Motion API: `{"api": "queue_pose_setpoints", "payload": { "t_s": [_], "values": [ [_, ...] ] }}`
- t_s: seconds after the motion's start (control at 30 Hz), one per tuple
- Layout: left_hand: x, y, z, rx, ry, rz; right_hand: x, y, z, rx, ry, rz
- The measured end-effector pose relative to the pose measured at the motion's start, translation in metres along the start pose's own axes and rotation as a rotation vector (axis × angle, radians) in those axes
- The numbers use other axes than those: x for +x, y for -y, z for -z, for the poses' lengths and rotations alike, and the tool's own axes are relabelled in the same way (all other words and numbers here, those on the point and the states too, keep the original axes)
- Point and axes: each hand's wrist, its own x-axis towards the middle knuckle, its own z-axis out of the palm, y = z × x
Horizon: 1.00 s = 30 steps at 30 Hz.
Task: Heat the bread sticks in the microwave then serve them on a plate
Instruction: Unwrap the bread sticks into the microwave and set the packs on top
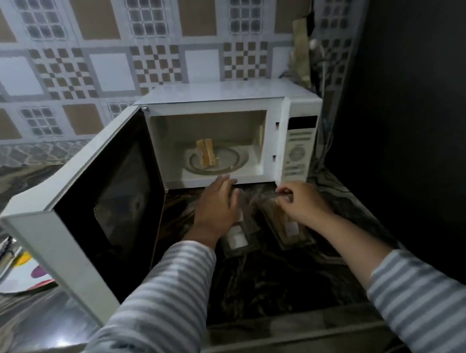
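**Two bread sticks in the open microwave, both your hands at the packet**

Count what is before you: two bread sticks [205, 152] lying side by side on one glass turntable [234, 160] inside one white microwave [223, 96], its door [94, 209] swung wide to your left. One clear plastic packet [251, 223] lies on the counter just in front of the oven, and one plate [17, 276] with coloured spots sits at the far left edge, partly cut off.

Your left hand [217, 206] reaches forward, palm down, fingers straight and close together, resting on the packet's left side. Your right hand [302, 202] has its fingers curled, pinching the packet's upper edge — how much is inside it is too blurred to tell.

The counter [271, 281] is dark, veined stone — behind it a patterned tile wall [109, 69], and a dark wall on the right.
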Motion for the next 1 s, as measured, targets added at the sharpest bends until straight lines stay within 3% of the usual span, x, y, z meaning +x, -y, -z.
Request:
{"api": "queue_pose_setpoints", "payload": {
  "t_s": [0.2,0.4,0.6,0.67,0.8,1.0],
  "values": [
    [0.005,-0.063,-0.033,0.053,0.174,-0.088,-0.047,-0.037,0.011,-0.165,0.068,0.033],
    [0.013,-0.080,-0.071,0.095,0.462,0.130,-0.070,-0.067,-0.006,-0.129,0.211,0.098],
    [0.005,-0.098,-0.087,0.064,0.421,0.204,-0.074,-0.088,-0.017,0.453,0.160,-0.064],
    [0.006,-0.106,-0.091,0.041,0.421,0.207,-0.070,-0.098,-0.016,0.344,0.126,-0.044],
    [0.003,-0.110,-0.104,-0.057,0.414,0.196,-0.060,-0.129,-0.015,-0.063,0.119,0.193],
    [-0.036,-0.092,-0.118,-0.102,0.328,0.059,-0.061,-0.142,-0.012,-0.014,0.008,0.376]
  ]
}}
